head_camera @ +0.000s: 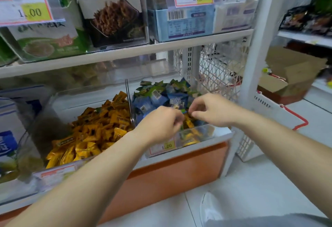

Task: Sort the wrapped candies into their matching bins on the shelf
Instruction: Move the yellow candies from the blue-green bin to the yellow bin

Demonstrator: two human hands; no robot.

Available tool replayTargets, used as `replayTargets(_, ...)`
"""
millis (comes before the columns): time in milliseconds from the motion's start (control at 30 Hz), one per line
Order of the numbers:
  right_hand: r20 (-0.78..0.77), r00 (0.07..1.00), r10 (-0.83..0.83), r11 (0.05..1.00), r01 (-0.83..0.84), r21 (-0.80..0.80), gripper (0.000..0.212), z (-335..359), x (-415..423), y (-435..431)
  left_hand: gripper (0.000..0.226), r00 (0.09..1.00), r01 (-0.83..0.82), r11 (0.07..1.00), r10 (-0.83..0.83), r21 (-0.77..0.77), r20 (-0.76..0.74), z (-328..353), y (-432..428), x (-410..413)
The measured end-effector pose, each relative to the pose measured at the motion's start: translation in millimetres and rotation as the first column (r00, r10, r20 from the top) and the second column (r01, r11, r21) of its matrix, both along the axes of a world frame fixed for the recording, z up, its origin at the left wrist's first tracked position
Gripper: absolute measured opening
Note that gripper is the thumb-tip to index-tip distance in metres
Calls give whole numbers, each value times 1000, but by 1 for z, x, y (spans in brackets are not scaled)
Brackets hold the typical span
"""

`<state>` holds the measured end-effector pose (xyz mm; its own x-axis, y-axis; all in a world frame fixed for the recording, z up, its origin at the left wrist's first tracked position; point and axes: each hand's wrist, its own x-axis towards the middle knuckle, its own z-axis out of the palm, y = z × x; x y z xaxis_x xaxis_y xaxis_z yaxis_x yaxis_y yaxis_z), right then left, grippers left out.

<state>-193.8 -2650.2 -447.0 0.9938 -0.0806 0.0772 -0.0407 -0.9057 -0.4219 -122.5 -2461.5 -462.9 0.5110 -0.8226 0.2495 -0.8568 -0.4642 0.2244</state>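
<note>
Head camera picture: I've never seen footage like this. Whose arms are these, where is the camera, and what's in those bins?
There is no machine here. The single picture comes from a camera worn on a person's head, looking forward and down, so the two bare arms are the wearer's own. The left hand and right hand are over the right bin, which holds blue and green candies and a few yellow strays at its front. The left bin is full of yellow candies. Both hands' fingers are curled just above the strays, but what each grip holds is hidden.
</note>
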Motion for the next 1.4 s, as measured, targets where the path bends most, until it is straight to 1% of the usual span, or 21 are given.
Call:
replayTargets(67,-65,998,20,999,-22,-30,27,-17,2,2,28,999,-48,999,49,-8,15,-1,-2,7)
replayTargets(133,-88,996,17,999,-21,-44,49,-25,6,-1,25,997,-81,997,81,-21,17,-2,-3,14)
replayTargets(200,-109,994,12,1000,-11,16,65,-26,11,-4,26,995,-100,995,100,-1,14,-2,-5,17)
replayTargets(233,-132,991,19,999,-14,36,69,-25,14,-5,29,994,-109,994,109,8,19,-3,-6,18)
replayTargets(267,-161,987,30,999,-25,33,67,-25,18,-6,33,993,-116,993,116,13,29,-4,-7,19)
replayTargets(367,-229,973,33,997,-17,70,47,-27,31,1,50,991,-126,992,125,19,42,-6,-10,23)
replayTargets(400,-225,974,34,996,-15,88,39,-30,36,4,55,991,-130,991,129,22,47,-7,-11,24)
replayTargets(433,-209,977,31,995,-10,98,38,-32,40,6,58,990,-134,991,133,23,53,-7,-11,24)
replayTargets(500,-175,984,10,997,3,78,51,-35,43,10,62,990,-141,990,141,14,26,-9,-11,26)
replayTargets(600,-115,993,-13,998,19,58,79,-38,44,10,59,980,-164,986,160,-22,-116,-9,-5,31)
replayTargets(667,-129,991,-30,995,42,89,91,-40,46,6,55,969,-182,983,173,-38,-177,-8,-3,32)
replayTargets(700,-151,988,-34,994,49,98,93,-40,47,5,54,967,-188,981,178,-40,-182,-9,-3,32)
replayTargets(767,-169,985,-21,996,35,82,91,-41,49,3,50,969,-193,980,185,-37,-163,-12,-4,32)
replayTargets(833,-153,988,-10,999,18,50,90,-42,50,4,45,970,-195,980,187,-40,-157,-15,-4,31)
replayTargets(900,-145,989,-10,999,15,35,89,-43,50,3,42,967,-197,979,187,-43,-173,-18,-3,32)
replayTargets(1000,-175,984,-1,1000,1,4,87,-42,50,3,42,959,-206,977,191,-51,-212,-19,-2,31)
replayTargets(1067,-175,984,23,1000,-20,17,84,-40,51,3,42,954,-196,979,180,-49,-238,-18,-2,30)
replayTargets(1167,-99,995,-1,999,-3,-42,71,-39,49,2,32,945,-189,980,166,-55,-283,-18,-1,30)
replayTargets(1233,-38,999,-39,996,36,-79,65,-41,48,1,23,930,-213,972,172,-95,-324,-19,0,29)
replayTargets(1333,-20,999,-33,999,32,-35,53,-42,45,1,15,900,-271,947,186,-173,-394,-21,3,27)
replayTargets(1400,6,999,-32,999,32,-9,39,-42,42,-1,14,887,-291,935,184,-203,-424,-21,3,27)
